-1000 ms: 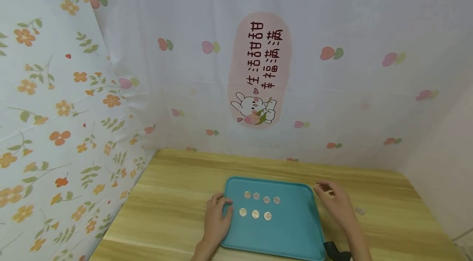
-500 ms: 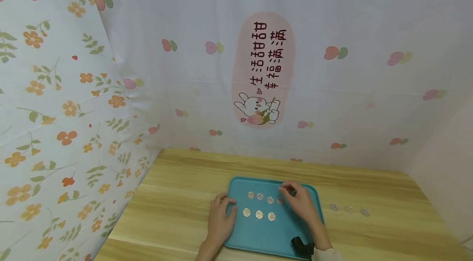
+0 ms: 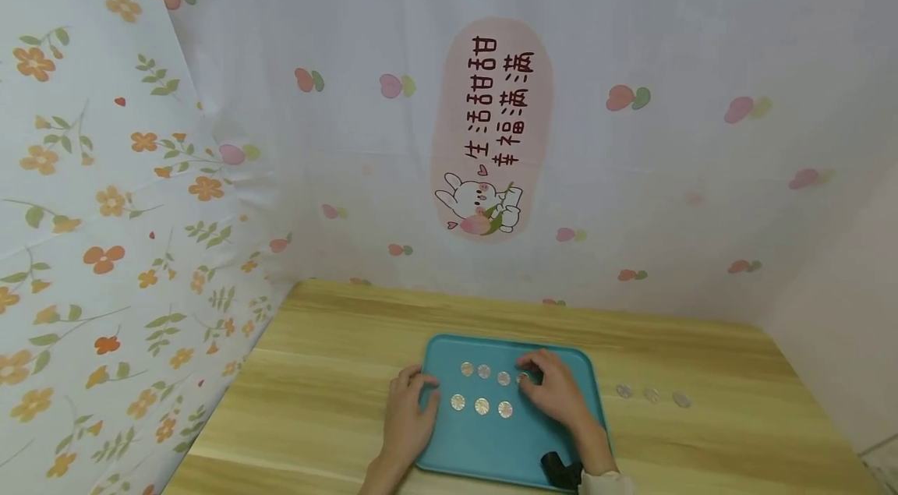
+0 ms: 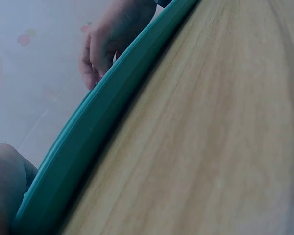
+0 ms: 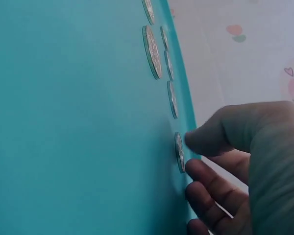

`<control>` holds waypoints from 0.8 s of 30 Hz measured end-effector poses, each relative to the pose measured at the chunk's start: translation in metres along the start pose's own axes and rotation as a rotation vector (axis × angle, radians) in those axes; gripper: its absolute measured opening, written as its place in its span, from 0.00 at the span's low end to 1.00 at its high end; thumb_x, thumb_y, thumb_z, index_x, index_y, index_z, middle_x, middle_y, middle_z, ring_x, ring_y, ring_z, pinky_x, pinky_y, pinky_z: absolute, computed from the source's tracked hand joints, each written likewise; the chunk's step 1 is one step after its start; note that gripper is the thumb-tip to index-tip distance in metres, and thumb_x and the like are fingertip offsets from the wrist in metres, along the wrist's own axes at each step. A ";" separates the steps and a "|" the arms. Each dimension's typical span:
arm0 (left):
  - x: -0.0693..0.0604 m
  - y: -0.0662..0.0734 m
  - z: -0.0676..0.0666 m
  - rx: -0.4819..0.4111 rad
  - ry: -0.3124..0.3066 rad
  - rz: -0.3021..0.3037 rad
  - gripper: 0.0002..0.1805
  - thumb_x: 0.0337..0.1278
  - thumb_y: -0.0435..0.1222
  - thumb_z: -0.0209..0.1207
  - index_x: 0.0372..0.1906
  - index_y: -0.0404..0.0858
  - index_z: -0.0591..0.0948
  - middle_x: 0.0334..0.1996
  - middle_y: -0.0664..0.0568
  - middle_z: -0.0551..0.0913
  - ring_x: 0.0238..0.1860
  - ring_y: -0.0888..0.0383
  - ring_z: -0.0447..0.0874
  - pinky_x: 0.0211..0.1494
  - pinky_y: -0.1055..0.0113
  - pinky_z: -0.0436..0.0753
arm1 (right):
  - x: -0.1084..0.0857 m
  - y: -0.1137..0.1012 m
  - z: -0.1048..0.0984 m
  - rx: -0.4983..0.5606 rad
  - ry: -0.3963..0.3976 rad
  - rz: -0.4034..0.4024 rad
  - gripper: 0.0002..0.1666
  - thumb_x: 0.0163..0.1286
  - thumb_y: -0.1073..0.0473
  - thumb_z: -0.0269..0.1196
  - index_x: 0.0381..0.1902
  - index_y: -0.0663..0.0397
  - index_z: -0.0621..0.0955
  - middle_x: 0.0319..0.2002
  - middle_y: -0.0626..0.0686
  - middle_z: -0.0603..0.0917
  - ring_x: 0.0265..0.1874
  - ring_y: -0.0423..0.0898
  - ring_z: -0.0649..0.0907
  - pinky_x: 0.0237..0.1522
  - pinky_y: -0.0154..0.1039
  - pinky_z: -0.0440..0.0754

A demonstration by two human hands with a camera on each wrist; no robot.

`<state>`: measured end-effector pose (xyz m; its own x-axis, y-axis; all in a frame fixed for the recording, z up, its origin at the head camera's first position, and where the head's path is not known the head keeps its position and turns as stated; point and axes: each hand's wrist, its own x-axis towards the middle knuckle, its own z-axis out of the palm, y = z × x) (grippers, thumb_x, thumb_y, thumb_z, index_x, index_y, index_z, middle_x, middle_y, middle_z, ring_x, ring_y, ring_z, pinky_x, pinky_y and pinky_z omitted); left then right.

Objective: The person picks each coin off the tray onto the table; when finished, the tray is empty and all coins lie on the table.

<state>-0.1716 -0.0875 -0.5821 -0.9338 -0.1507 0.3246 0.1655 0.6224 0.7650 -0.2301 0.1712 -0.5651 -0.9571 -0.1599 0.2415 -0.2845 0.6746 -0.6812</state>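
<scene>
My left hand (image 3: 410,415) rests at the left rim of a turquoise tray (image 3: 484,448), its thumb and index finger reaching over the edge. Two rows of coins lie on the tray. The nearer row holds three, among them a coin (image 3: 482,406) in its middle. My right hand (image 3: 557,390) is over the right end of the farther row, fingers bent. In the right wrist view, the last coin (image 5: 180,152) of that row lies on the tray, with thumb and fingertips apart close beside it. Whether they touch it is hard to tell.
Three coins lie in a line on the wooden table (image 3: 730,440) right of the tray, the middle one (image 3: 652,395) included. A black device (image 3: 559,472) sits at my right wrist. A patterned curtain (image 3: 337,129) stands behind the table.
My right hand has come left from beyond the tray's right edge to the last coin of the farther row. Table coins it hid now show. My left hand stays at the rim.
</scene>
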 end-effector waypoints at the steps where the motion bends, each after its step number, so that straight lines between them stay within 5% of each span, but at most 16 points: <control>1: 0.001 0.000 0.000 0.002 0.007 0.006 0.06 0.55 0.31 0.65 0.37 0.45 0.84 0.56 0.44 0.79 0.55 0.46 0.75 0.54 0.44 0.76 | 0.001 0.001 0.000 -0.018 0.000 -0.008 0.12 0.57 0.67 0.69 0.37 0.47 0.84 0.35 0.43 0.81 0.37 0.42 0.78 0.44 0.42 0.77; 11: 0.000 0.000 0.001 0.005 -0.008 -0.043 0.05 0.56 0.32 0.65 0.36 0.45 0.84 0.56 0.45 0.78 0.55 0.48 0.73 0.55 0.48 0.75 | 0.001 -0.003 0.000 -0.078 -0.060 0.069 0.10 0.57 0.64 0.68 0.35 0.46 0.81 0.30 0.43 0.74 0.32 0.40 0.70 0.39 0.40 0.69; 24: 0.000 0.003 -0.001 0.029 0.009 -0.008 0.06 0.55 0.31 0.65 0.36 0.46 0.83 0.55 0.45 0.79 0.54 0.48 0.75 0.53 0.48 0.76 | 0.001 -0.009 -0.004 -0.139 -0.085 0.086 0.09 0.53 0.62 0.70 0.32 0.47 0.80 0.28 0.45 0.74 0.31 0.41 0.70 0.40 0.42 0.69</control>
<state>-0.1709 -0.0865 -0.5791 -0.9321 -0.1623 0.3238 0.1490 0.6429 0.7513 -0.2277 0.1678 -0.5558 -0.9805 -0.1536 0.1228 -0.1966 0.7808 -0.5931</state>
